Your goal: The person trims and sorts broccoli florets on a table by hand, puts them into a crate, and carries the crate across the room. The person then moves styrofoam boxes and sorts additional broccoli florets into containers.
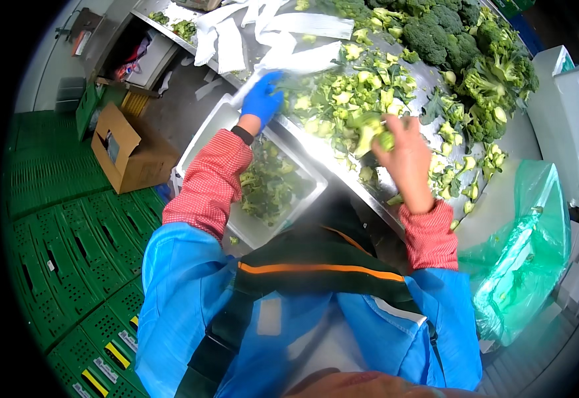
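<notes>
My left hand (264, 99), in a blue glove, is over the table's near edge beside the white paper strips. Its fingers are partly curled, and blur hides whether anything is between them. Bare and to the right, my right hand (406, 154) grips a pale green broccoli piece (369, 133) between thumb and fingers above the metal table (384, 181). Cut broccoli stems and florets (341, 97) lie scattered beneath and around it. Below my left forearm, a white plastic bin (314, 186) contains broccoli trimmings (269, 186).
Whole broccoli heads (433, 35) are heaped at the table's far right. White paper strips (309, 27) lie at the far left. A green plastic bag (523, 253) hangs at right. Green crates (70, 253) and a cardboard box (130, 154) stand to the left.
</notes>
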`<state>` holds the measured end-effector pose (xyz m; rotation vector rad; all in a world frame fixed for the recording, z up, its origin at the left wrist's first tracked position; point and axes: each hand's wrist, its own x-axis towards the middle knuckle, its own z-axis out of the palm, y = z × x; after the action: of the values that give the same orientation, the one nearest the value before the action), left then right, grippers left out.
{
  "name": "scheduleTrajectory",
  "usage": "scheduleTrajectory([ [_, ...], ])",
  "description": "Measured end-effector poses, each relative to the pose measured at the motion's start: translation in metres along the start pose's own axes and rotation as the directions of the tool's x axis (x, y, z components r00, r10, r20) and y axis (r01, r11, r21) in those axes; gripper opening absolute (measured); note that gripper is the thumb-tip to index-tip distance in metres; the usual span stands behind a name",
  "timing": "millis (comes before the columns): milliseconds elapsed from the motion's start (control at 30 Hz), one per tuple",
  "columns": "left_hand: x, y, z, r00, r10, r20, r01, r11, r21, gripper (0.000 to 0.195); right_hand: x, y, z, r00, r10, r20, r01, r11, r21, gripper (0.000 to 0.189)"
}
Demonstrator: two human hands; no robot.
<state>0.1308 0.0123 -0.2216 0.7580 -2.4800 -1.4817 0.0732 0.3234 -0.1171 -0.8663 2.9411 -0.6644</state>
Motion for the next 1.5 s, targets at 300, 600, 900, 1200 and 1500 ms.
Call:
scheduleTrajectory([
  [300,-0.063,-0.017,-0.081,0.847,-0.237,0.476,0.159,0.967,0.198,0.036,-0.029,-0.073,0.051,0.867,-0.357,0.348,0.21,0.895,0.394,0.071],
  [600,-0.118,-0.008,-0.048,0.466,-0.425,0.776,0.512,0.845,0.155,0.026,-0.075,0.014,-0.034,0.928,0.073,-0.366,-0.045,0.995,0.084,0.047],
  [900,-0.137,0.121,0.109,0.205,0.205,0.957,0.462,0.842,-0.279,0.041,-0.23,0.018,-0.118,0.61,-0.041,-0.792,-0.272,0.927,-0.257,0.046],
  [1200,-0.208,0.179,0.245,0.127,0.337,0.933,0.414,0.837,-0.358,0.066,-0.397,0.185,-0.198,-0.106,0.457,-0.883,-0.889,0.354,0.29,0.061],
  [1500,-0.255,0.228,0.301,0.181,0.225,0.957,0.565,0.773,-0.289,0.059,-0.513,0.304,-0.191,-0.103,0.971,-0.214,-0.167,0.195,0.967,0.071],
])
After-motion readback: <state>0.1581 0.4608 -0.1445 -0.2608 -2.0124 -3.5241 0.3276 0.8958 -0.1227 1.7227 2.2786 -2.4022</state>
